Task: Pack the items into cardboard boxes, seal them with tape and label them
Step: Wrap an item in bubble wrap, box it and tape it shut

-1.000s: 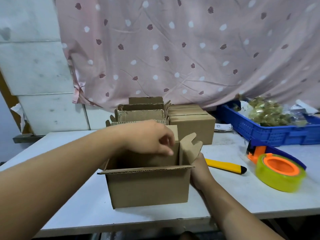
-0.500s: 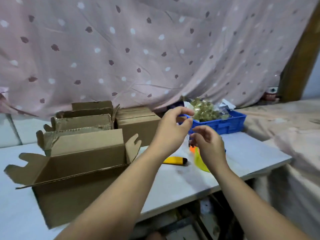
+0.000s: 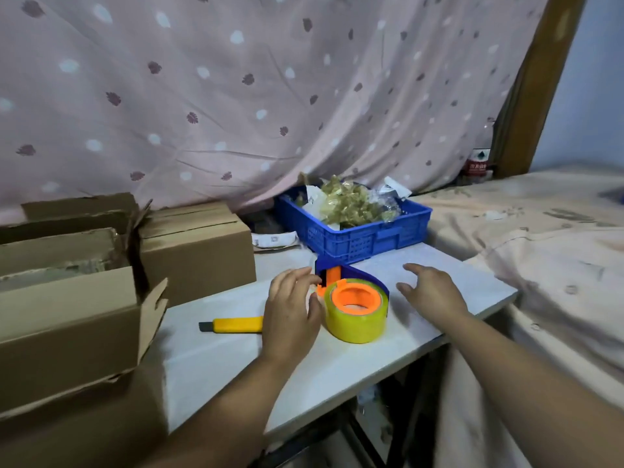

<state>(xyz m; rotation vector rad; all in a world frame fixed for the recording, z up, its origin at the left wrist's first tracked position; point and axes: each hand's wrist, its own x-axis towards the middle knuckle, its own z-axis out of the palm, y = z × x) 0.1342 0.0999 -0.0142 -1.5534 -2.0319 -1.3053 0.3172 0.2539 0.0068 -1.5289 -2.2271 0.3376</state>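
1. As far as the room went, the white table [image 3: 337, 366] sat against a pink spotted curtain [image 3: 236, 96], with a wooden post [image 3: 537, 86] far right and a patterned bed cover [image 3: 540, 248] butting up to the table's right edge.
2. An open box [image 3: 67, 332] stood at the left edge, flaps up. A shut box [image 3: 196, 251] sat behind it, with more cardboard further left.
3. The blue crate [image 3: 358, 243] was at the back by the curtain, full of bagged goldish items [image 3: 351, 206]; couldn't tell what they were.
4. The tape [image 3: 354, 305] sat mid-table just in front of the crate, roll lying flat with its hole facing up, blue guard curving round the back and the orange end pointing toward the crate.
5. The knife [image 3: 236, 324] lay with its long axis left to right, dark tip aimed at the open box, its other end hidden behind the left hand.
6. The left hand [image 3: 292, 315] had relaxed, slightly bent fingers right at the tape's left side, gripping nothing that I could see.
7. The right hand [image 3: 432, 292] hovered palm down, fingers spread wide, right of the tape and clear of it.
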